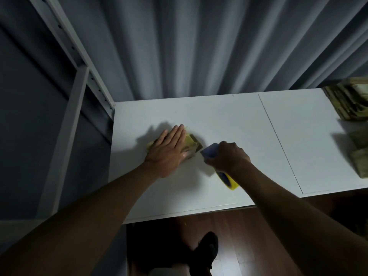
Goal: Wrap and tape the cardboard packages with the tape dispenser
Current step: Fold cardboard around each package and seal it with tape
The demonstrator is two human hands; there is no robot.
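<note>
A small cardboard package with yellowish tape on it lies on the white table, left of centre. My left hand presses flat on top of it with straight fingers and hides most of it. Just to its right, my right hand grips the blue tape dispenser. The dispenser's front end points at the package's right edge, and its yellow tape roll sticks out below my wrist.
Stacks of cardboard packages sit at the table's far right, with more below them. A grey curtain hangs behind the table. A white metal rack post stands at the left. A seam line crosses the tabletop.
</note>
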